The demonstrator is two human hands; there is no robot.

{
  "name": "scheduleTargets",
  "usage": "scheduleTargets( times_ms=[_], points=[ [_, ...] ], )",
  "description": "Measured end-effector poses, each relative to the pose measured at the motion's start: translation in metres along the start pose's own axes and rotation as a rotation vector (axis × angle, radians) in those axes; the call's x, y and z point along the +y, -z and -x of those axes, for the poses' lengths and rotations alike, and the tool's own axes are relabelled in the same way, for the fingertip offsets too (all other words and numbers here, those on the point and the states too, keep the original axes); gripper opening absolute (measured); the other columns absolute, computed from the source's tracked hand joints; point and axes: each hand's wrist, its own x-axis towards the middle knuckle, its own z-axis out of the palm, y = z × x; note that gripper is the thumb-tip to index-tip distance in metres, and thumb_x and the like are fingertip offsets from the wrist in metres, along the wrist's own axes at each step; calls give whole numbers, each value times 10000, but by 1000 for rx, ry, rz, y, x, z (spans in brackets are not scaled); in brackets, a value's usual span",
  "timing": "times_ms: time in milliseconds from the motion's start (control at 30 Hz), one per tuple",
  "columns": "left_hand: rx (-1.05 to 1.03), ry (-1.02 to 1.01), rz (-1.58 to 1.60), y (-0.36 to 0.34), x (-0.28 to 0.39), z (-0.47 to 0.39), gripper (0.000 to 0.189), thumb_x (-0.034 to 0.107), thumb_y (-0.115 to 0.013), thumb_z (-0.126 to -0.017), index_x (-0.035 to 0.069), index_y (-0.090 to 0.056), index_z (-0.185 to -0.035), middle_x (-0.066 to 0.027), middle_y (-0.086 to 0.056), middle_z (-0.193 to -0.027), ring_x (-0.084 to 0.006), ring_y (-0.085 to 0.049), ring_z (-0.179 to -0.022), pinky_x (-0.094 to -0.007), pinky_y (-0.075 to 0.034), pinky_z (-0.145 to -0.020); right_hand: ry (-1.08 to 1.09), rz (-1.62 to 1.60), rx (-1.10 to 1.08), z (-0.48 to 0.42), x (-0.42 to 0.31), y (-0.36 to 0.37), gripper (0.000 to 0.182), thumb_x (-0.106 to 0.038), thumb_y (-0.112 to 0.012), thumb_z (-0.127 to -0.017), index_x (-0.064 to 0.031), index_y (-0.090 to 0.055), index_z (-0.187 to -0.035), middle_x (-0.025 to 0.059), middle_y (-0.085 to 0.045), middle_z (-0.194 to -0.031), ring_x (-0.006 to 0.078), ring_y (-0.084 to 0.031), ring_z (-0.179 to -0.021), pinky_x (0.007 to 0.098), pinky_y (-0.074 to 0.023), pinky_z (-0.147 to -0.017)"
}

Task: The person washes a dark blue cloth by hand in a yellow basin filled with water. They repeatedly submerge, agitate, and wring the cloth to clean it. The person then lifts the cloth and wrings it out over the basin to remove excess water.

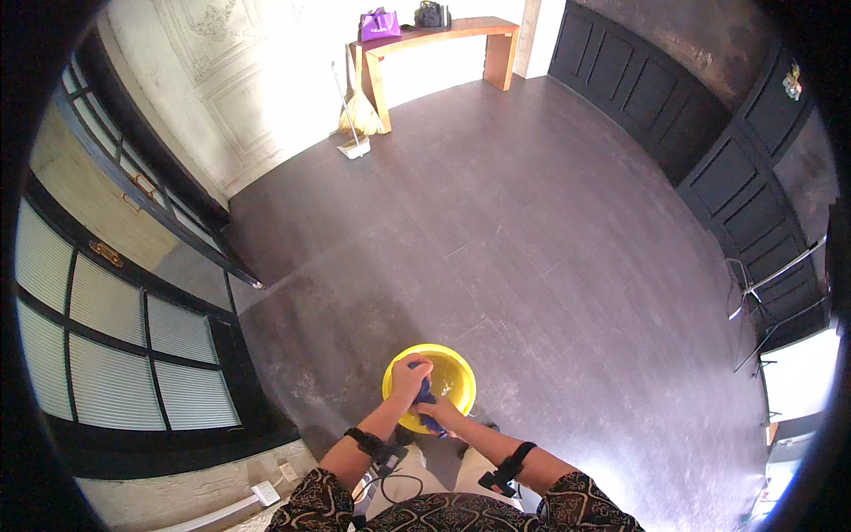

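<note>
A dark blue cloth (423,392) is bunched between my two hands above a yellow basin (469,379). My left hand (407,378) grips its upper end, over the basin's left side. Lower down and nearer my body, my right hand (444,415) is closed around another part of it. A short end of the cloth hangs out below the right hand. Water with bright reflections shows inside the basin, which stands on the floor just in front of my feet. My fingers partly hide the cloth.
A wooden bench (439,32) by the far wall carries a purple bag (380,24) and a black bag (432,14). A straw broom (361,113) and a long-handled dustpan (355,147) lean beside it. Black-framed glass doors (126,319) stand left; a metal stand (751,290) is at right.
</note>
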Motion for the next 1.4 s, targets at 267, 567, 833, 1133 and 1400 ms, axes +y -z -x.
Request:
scheduleTargets(
  times_ms=[267, 567, 833, 1133, 1400],
  points=[
    [-35, 99, 318, 11, 23, 4, 127, 56, -659, -730, 13, -597, -832, -82, -581, -644, -168, -571, -546, -286, -481, -521, -110, -300, -342, 16, -25, 15, 375, -324, -561, -849, -30, -498, -1072, 116, -613, -840, 140, -535, -536, 237, -410, -420],
    [-149, -307, -71, 5, 74, 18, 110, 49, -676, -716, 19, -630, -811, -61, -626, -758, -155, -603, -683, -274, -484, -660, -220, -538, -421, 16, -16, 31, 550, -519, -358, -904, -74, -406, -1225, 160, -549, -1092, 242, -560, -874, 377, -468, -789],
    [-468, -923, -588, -27, 80, 67, 164, 111, -689, -699, 70, -623, -843, -70, -617, -800, -244, -594, -728, -339, -476, -687, 366, -258, -297, 21, 9, 22, 442, -335, -528, -860, -100, -431, -1221, 118, -531, -1129, 265, -543, -1003, 393, -450, -879],
    [152, -545, -104, -25, 66, 84, 159, -14, -651, -716, 22, -612, -866, -77, -619, -828, -172, -586, -791, -276, -458, -744, 382, -712, 264, 11, -57, 15, 289, -78, -603, -766, -12, -508, -1031, 124, -590, -879, 226, -585, -823, 338, -492, -754],
    [297, -80, 710, -22, 71, 70, 135, 84, -553, -838, 44, -519, -962, -69, -579, -867, -187, -585, -815, -307, -449, -788, 774, -100, 546, 27, -93, -1, 201, -96, -677, -688, -32, -605, -864, 71, -591, -837, 171, -560, -771, 278, -454, -706]
  ],
)
